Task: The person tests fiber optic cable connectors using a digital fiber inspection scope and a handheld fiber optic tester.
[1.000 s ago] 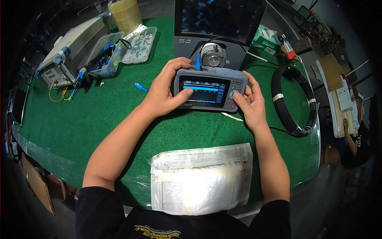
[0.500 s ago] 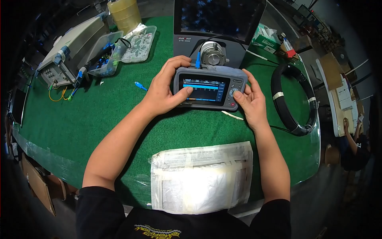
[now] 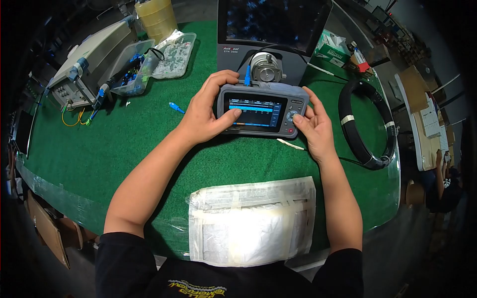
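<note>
A dark grey handheld device (image 3: 263, 130) with a lit screen is held between both hands over the green mat. My left hand (image 3: 206, 111) grips its left side, fingers behind the top edge and thumb over the screen. On the right side, my right hand (image 3: 317, 126) holds the casing, its thumb at the round keypad. A blue connector (image 3: 247, 75) on a cable stands at the device's top edge. Behind it are a round metal fixture (image 3: 268, 69) and a large black monitor (image 3: 273, 22).
A black cable coil (image 3: 347, 126) lies to the right. At the left are a bench instrument (image 3: 94, 49), a bin of blue connectors (image 3: 119, 88) and a tray (image 3: 188, 44). A taped white pad (image 3: 251, 223) lies nearest me. Another person (image 3: 444, 184) is at the far right.
Both hands and the device have hardly moved. At the far right, the other person's arms have shifted slightly.
</note>
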Demonstrator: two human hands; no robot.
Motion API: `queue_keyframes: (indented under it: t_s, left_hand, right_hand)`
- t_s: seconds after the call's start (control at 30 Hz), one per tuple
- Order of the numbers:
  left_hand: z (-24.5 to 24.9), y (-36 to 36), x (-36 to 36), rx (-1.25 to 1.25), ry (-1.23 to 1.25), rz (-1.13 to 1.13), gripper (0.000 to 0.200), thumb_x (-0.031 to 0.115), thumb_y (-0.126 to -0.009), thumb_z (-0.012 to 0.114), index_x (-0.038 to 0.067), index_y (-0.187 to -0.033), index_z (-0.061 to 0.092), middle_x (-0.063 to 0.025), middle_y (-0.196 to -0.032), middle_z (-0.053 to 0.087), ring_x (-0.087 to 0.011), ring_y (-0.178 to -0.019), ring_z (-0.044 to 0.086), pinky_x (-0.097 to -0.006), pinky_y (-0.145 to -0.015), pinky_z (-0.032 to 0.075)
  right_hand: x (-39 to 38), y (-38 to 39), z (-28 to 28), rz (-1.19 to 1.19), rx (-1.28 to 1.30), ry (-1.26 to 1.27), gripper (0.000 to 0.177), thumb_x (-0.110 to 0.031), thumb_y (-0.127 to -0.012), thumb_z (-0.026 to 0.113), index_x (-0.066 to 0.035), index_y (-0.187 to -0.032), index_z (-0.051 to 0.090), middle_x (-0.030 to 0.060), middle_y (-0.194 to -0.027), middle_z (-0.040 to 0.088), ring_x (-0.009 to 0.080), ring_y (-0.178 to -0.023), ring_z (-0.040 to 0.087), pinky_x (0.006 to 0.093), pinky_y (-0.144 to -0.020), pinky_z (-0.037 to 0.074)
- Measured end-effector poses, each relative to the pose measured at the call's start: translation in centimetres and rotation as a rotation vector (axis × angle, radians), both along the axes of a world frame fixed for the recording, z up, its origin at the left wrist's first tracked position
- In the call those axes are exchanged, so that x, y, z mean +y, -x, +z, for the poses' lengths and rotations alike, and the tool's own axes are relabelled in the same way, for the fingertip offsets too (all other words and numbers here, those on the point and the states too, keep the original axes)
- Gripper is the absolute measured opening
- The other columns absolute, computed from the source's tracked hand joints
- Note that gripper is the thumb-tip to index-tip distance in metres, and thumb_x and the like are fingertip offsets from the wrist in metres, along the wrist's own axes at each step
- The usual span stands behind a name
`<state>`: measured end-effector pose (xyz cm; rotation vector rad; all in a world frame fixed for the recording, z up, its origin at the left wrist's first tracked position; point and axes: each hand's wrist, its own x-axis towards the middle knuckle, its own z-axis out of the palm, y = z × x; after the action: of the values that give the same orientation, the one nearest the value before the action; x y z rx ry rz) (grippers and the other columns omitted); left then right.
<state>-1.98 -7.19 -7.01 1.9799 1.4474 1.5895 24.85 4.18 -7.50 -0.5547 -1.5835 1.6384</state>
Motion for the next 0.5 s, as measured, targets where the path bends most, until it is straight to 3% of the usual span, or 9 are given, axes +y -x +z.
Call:
queue_keyframes:
  t_s: [0.5]
  left_hand:
    - [0.10, -0.01, 0.08, 0.007, -0.005, -0.001, 0.057, 0.017, -0.079, 0.073, 0.003, -0.130, 0.051, -0.0185, -0.137, 0.054, -0.0331, -0.129, 0.054, -0.0413, -0.109, 0.041]
  right_hand:
    - [-0.43, 0.38, -0.08, -0.048, -0.042, -0.090, 0.074, -0.005, -0.093, 0.070, 0.001, -0.155, 0.029, 0.0165, -0.123, 0.064, 0.0191, -0.114, 0.064, 0.0327, -0.099, 0.051]
